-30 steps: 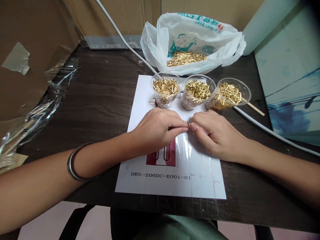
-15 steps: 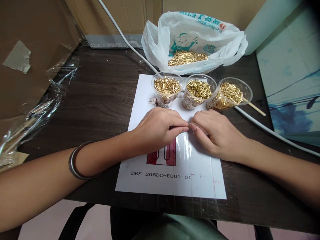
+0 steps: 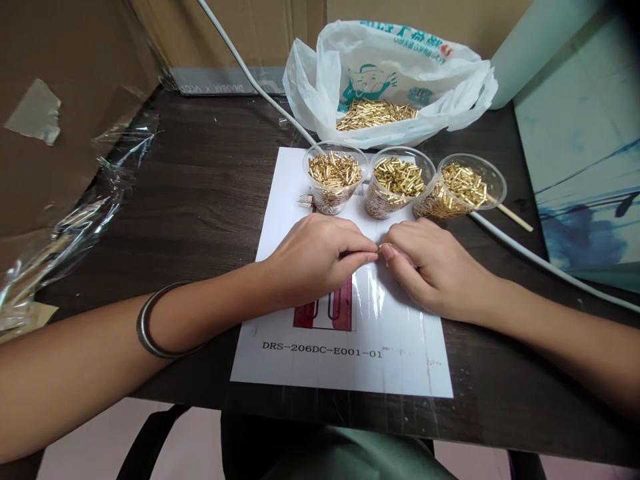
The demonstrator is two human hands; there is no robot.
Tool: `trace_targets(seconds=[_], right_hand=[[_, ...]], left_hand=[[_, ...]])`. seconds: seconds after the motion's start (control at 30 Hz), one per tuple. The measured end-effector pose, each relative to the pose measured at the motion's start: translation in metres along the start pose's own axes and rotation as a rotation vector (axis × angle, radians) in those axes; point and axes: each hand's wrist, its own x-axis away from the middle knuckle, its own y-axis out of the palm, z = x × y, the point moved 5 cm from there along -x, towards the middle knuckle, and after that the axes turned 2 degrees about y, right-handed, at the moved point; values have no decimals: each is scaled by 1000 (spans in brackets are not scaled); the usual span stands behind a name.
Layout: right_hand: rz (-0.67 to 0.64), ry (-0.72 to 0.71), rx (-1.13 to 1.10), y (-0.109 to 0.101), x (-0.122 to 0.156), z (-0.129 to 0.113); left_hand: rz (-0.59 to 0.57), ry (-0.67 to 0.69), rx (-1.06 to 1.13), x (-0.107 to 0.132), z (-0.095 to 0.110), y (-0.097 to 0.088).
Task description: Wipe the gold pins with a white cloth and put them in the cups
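Observation:
My left hand (image 3: 325,253) and my right hand (image 3: 430,263) meet over a printed sheet (image 3: 310,363), fingertips nearly touching. The left thumb and forefinger are pinched on a tiny gold-coloured metal piece, of which only a glint shows between the hands. My right hand is closed too, its thumb pressed against the curled forefinger at the same spot; the fingers hide most of what is there. Just beyond the hands stand three clear plastic cups, a left cup (image 3: 334,179), a middle cup (image 3: 399,183) and a tilted right cup (image 3: 463,187), each holding many small gold-coloured metal pins.
Behind the cups, a white plastic bag (image 3: 435,127) lies open with more gold pins inside. A white cable (image 3: 250,77) runs across the dark table (image 3: 200,167). A thin wooden stick (image 3: 515,218) pokes out by the right cup. Cardboard (image 3: 75,100) and clear film stand at the left.
Both hands stay in nearly the same place, still pinched together. Only a very slight shift of the right fingertips and of the whole view shows.

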Motion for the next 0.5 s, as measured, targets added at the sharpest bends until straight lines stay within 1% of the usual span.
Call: trace_targets(seconds=[0.27,0.4,0.5], right_hand=[[34,-9,-11,2,1,3],[36,-3,-11,2,1,3],[40,-5,-12,2,1,2]], left_hand=[[-13,23,-28,1,1,-1],[-24,12,-49,1,1,0],[-11,5,-52,1,1,0]])
